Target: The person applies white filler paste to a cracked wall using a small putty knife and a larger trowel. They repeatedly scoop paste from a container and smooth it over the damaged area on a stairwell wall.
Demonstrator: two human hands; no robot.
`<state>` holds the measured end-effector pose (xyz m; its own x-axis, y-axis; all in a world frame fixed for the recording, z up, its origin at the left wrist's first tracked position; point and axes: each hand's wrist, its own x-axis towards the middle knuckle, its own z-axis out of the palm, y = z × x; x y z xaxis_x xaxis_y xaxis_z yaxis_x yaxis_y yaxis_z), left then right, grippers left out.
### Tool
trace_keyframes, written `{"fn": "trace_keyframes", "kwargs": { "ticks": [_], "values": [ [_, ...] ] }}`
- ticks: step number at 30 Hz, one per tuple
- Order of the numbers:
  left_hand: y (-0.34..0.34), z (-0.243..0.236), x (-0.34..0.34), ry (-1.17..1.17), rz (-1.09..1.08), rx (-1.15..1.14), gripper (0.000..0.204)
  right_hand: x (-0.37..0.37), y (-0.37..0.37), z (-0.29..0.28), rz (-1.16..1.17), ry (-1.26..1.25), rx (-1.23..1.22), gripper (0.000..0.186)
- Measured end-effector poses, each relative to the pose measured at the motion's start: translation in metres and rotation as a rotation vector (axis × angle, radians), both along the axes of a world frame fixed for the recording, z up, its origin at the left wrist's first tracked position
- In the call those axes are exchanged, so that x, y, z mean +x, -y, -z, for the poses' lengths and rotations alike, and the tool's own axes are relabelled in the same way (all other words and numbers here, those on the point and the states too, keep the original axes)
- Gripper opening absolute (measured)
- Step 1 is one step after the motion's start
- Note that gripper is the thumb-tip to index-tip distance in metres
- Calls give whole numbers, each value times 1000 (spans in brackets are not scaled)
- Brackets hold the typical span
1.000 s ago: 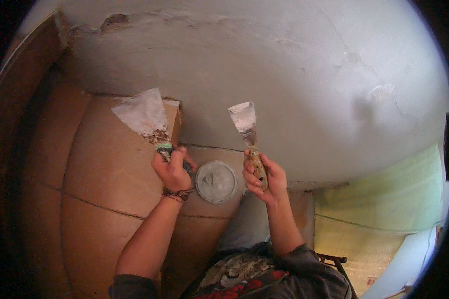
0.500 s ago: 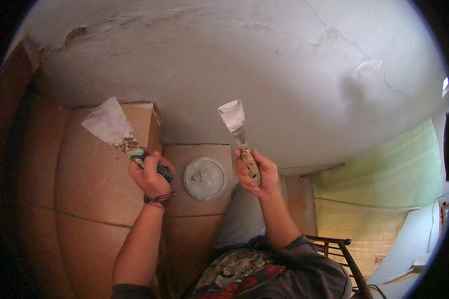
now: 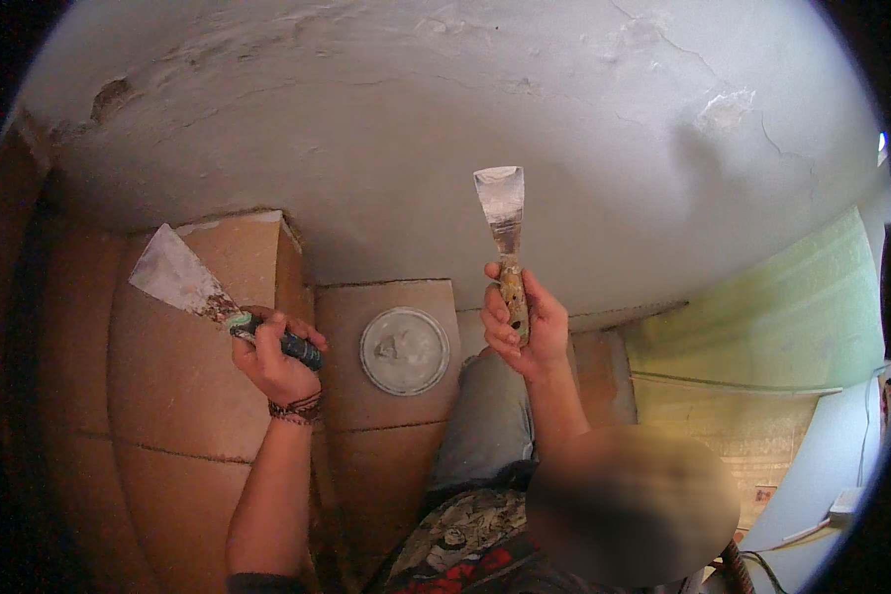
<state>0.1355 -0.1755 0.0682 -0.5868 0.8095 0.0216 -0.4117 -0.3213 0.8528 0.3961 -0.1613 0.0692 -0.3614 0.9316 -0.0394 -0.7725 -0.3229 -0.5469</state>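
My left hand (image 3: 272,358) grips the dark handle of a wide putty knife (image 3: 180,280), its broad grey blade pointing up and left over the cardboard. My right hand (image 3: 521,330) holds a narrow putty knife (image 3: 502,213) upright by its worn wooden handle. Its plaster-smeared blade points up at the grey plastered wall (image 3: 445,129) without clearly touching it. Between the two hands, lower down, lies a round tub of plaster (image 3: 404,350) on the floor.
Sheets of brown cardboard (image 3: 168,396) cover the floor along the wall's foot. The wall has cracks and chipped patches (image 3: 723,104) at the upper right. A pale green panel (image 3: 762,307) stands at the right. My knee (image 3: 485,416) is by the tub.
The view has shifted; both hands now sit further apart. The right hand's narrow knife stands upright higher on the wall, and the left hand's wide knife has swung out to the left.
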Motion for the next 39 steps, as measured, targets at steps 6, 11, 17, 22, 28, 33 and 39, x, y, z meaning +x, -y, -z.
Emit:
{"fn": "trace_keyframes", "kwargs": {
  "ticks": [6,11,17,22,28,33,39],
  "values": [
    [-1,-4,6,-45,47,67,12,9,-4,-7,-7,-60,42,43],
    [1,-4,6,-60,81,78,13,10,-7,-9,-32,-71,72,43],
    [3,0,4,-49,39,39,15,6,-9,7,-44,-48,145,47],
    [11,-12,-5,0,80,-26,13,-9,-1,7,-50,-103,143,44],
    [16,-31,-7,-97,18,4,13,-17,3,0,86,115,134,44],
    [19,-26,-15,-131,50,44,13,-20,1,8,136,127,135,42],
    [23,-24,-20,-141,51,49,11,-37,5,4,209,226,158,36]
  ]
}}
